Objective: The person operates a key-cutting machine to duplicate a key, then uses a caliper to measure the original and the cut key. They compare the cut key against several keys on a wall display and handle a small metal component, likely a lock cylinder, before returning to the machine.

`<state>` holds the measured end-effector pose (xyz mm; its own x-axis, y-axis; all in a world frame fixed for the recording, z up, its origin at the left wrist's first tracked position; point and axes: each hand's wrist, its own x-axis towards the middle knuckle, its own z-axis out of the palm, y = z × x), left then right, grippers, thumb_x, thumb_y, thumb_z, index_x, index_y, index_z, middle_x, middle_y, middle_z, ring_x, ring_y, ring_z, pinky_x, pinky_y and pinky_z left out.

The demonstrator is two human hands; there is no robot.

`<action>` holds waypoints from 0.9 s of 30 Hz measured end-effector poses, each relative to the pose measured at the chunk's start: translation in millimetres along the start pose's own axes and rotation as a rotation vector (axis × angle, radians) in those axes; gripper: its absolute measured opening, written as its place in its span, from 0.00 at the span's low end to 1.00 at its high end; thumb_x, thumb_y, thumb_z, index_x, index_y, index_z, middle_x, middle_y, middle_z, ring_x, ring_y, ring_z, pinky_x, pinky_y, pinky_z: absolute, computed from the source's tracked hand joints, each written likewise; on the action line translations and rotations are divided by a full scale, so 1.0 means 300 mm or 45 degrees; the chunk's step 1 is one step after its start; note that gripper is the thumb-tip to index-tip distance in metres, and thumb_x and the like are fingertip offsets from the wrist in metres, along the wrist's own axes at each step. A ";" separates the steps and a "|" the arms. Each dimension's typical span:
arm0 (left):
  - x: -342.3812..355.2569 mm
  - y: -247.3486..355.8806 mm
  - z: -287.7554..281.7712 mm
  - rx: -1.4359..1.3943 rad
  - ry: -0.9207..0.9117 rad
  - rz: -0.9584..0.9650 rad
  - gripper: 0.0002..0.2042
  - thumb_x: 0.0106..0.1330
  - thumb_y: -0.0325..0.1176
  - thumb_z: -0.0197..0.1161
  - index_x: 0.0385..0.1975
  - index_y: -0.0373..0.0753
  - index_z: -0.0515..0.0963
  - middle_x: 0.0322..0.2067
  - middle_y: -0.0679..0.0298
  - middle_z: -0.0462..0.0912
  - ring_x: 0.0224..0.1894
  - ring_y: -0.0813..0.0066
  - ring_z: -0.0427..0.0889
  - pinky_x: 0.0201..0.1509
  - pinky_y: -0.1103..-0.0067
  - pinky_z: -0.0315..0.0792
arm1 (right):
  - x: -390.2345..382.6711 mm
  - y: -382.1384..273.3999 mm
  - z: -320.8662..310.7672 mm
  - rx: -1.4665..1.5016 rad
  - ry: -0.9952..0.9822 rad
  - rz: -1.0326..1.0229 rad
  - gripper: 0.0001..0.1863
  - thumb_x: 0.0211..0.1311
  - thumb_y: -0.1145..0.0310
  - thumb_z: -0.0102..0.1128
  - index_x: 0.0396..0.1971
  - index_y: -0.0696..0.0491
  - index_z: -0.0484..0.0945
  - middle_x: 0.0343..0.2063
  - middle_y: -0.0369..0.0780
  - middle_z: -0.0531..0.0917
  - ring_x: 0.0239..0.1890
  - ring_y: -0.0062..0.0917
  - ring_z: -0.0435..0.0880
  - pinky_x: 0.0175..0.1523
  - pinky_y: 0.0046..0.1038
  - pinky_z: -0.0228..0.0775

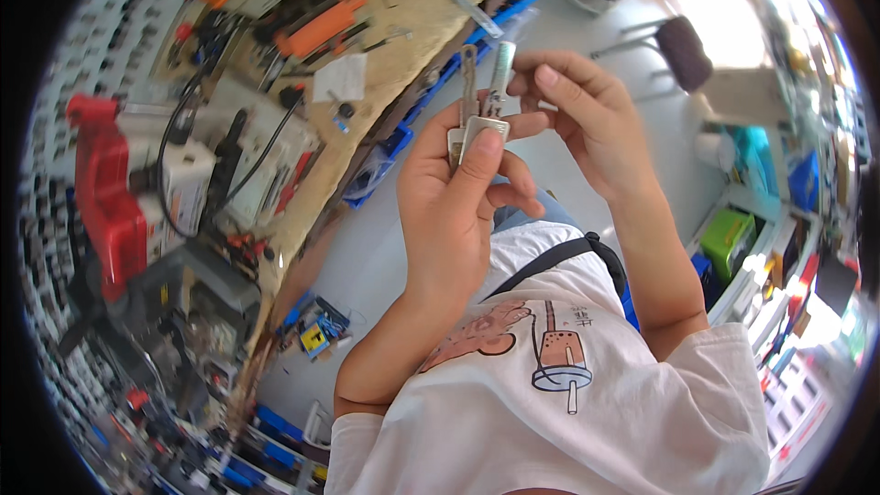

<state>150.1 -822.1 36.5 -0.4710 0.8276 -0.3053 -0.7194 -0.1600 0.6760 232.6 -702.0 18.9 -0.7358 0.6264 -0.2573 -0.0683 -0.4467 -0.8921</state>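
Two metal keys are pinched side by side in my left hand (449, 192), the thumb pressed across the front key's bow. The front key (486, 126) has a broad silver head, and its blade points up, catching a pale greenish light. Behind it and slightly left, the second key (469, 73) shows a duller, brownish blade. My right hand (591, 119) is raised just right of the blades. Its fingers are loosely bent, the thumb stands apart, and nothing shows in its grip. Whether its fingertips touch the front key, I cannot tell.
A worn workbench (403, 60) runs along the left, carrying a red-and-white machine (110, 192), an orange machine (321, 23) and a white paper (339, 78). Blue bins (394, 142) line its edge. A dark-seated chair (683, 53) and shelves with a green box (727, 243) stand at right.
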 end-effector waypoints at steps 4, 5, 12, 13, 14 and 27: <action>0.097 -0.100 0.036 0.009 0.000 -0.101 0.14 0.61 0.31 0.49 0.44 0.30 0.64 0.38 0.48 0.74 0.21 0.80 0.72 0.24 0.82 0.72 | -0.089 0.120 -0.313 -0.102 0.360 0.192 0.15 0.57 0.65 0.50 0.41 0.58 0.72 0.32 0.37 0.75 0.29 0.16 0.72 0.38 0.21 0.68; 0.121 -0.122 0.042 0.009 -0.006 -0.132 0.14 0.61 0.30 0.49 0.45 0.32 0.64 0.39 0.49 0.73 0.22 0.80 0.72 0.24 0.83 0.71 | -0.105 0.155 -0.408 -0.079 0.503 0.253 0.15 0.57 0.65 0.50 0.40 0.57 0.72 0.32 0.36 0.76 0.29 0.16 0.72 0.38 0.21 0.68; 0.262 -0.327 0.065 0.488 0.254 -0.214 0.16 0.59 0.31 0.50 0.46 0.32 0.63 0.38 0.49 0.73 0.21 0.76 0.73 0.25 0.81 0.70 | -0.059 0.273 -1.316 0.486 1.291 0.131 0.27 0.53 0.63 0.55 0.52 0.54 0.60 0.47 0.44 0.68 0.51 0.32 0.65 0.50 0.37 0.64; 0.287 -0.380 0.056 0.549 0.307 -0.254 0.15 0.59 0.30 0.50 0.45 0.33 0.63 0.37 0.49 0.73 0.21 0.75 0.73 0.25 0.80 0.70 | -0.025 0.290 -1.442 0.599 1.324 0.103 0.28 0.53 0.62 0.55 0.53 0.54 0.58 0.49 0.44 0.66 0.53 0.33 0.63 0.51 0.39 0.63; 0.308 -0.434 0.039 0.607 0.366 -0.291 0.15 0.58 0.30 0.50 0.45 0.34 0.64 0.36 0.50 0.73 0.21 0.74 0.73 0.26 0.79 0.70 | 0.021 0.314 -1.567 0.710 1.353 0.078 0.29 0.53 0.61 0.55 0.53 0.54 0.57 0.51 0.45 0.64 0.55 0.34 0.60 0.52 0.40 0.61; 0.797 -1.190 0.319 0.626 0.656 -0.848 0.09 0.60 0.27 0.47 0.38 0.33 0.65 0.35 0.48 0.74 0.27 0.69 0.76 0.30 0.73 0.74 | 0.705 0.757 -2.806 1.575 1.443 -0.226 0.57 0.29 0.45 0.69 0.59 0.44 0.43 0.60 0.36 0.47 0.61 0.30 0.50 0.59 0.55 0.36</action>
<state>343.2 -515.6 -213.6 -0.2950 0.3121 -0.9031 -0.6808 0.5946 0.4279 628.5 -133.1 -550.7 0.1210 0.5854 -0.8017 -0.9455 -0.1781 -0.2728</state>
